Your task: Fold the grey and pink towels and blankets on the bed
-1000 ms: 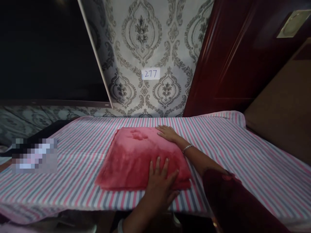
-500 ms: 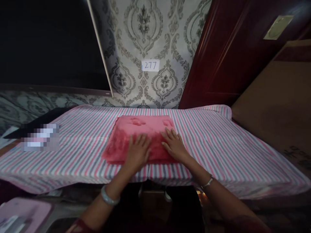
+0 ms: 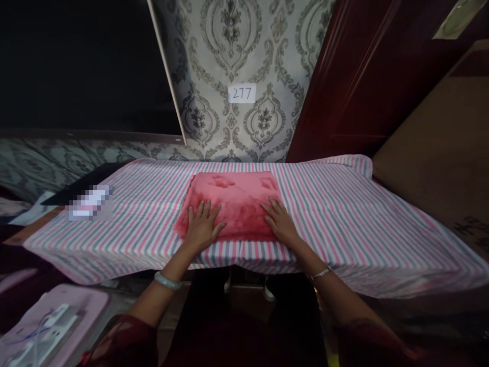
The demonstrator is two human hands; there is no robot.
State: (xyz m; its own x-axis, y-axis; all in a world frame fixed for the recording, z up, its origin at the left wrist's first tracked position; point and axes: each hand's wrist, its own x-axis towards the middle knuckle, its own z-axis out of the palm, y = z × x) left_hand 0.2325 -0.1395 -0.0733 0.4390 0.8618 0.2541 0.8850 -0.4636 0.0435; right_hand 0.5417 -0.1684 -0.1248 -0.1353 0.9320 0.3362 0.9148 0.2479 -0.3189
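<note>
A folded red plush cloth (image 3: 234, 202) lies in the middle of a table covered with a pink, grey and white striped sheet (image 3: 344, 219). My left hand (image 3: 201, 227) rests flat on the cloth's near left corner, fingers spread. My right hand (image 3: 280, 222) lies flat on its near right corner, fingers stretched out. Neither hand holds anything. A pale bangle is on my left wrist and a thin bracelet on my right.
A paper label reading 277 (image 3: 242, 93) is stuck on the patterned wall behind. A dark red door (image 3: 367, 76) stands at the right, a dark screen (image 3: 76, 66) at the left. A pink stool with a power strip (image 3: 49, 326) sits at lower left.
My hands have moved apart from the cloth's near middle to its two near corners. The view has pulled back from the table.
</note>
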